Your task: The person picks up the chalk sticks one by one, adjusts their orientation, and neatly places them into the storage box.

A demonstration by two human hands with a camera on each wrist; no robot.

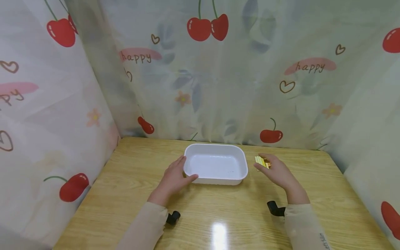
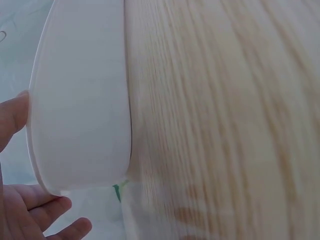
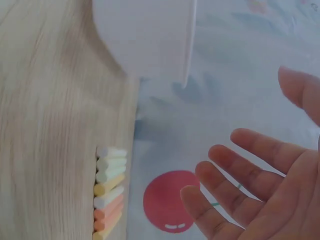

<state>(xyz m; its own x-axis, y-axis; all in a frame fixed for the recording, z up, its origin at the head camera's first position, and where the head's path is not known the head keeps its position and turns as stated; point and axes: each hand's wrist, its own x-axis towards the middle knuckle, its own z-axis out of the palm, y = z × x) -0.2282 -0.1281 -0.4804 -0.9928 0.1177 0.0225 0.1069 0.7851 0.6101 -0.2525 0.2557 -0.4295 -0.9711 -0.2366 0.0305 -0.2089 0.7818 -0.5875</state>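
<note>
Tray (image 1: 215, 181) steadied against sliding, I judge, by my left hand's (image 1: 172, 177) relaxed fingers, while my right hand's (image 1: 278, 170) released fingers hover near chalk-like sticks (image 3: 109, 197)

On my feed I watch both sleeved forearms (image 1: 144, 225) extend from the near side of the white tub (image 1: 215, 181), left hand (image 1: 172, 178) touching its left end with thumb and fingers spread, right hand (image 1: 279, 172) beyond its right end, fingers loosely extended.

Wood-grain table (image 1: 215, 205): white tub (image 1: 218, 181), coloured chalk sticks (image 3: 107, 198).
</note>
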